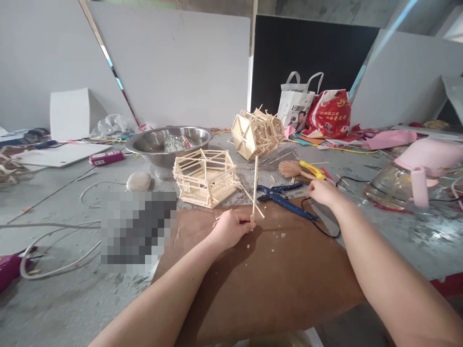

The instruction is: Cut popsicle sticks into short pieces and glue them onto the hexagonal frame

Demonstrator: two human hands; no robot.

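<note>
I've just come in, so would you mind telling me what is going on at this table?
At this cluttered table, a person's left hand holds a thin wooden stick upright over a brown board. The right hand is beside a yellow tool; whether it grips it is hard to tell. An open stick frame sits by the board's far edge, with a bulkier stick structure behind it. Blue pliers lie between the hands.

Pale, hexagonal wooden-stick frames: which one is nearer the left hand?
The open-topped wooden-stick frame, just beyond the left hand; the other, tilted wooden-stick frame sits farther back, nearer the red printed bag.
</note>
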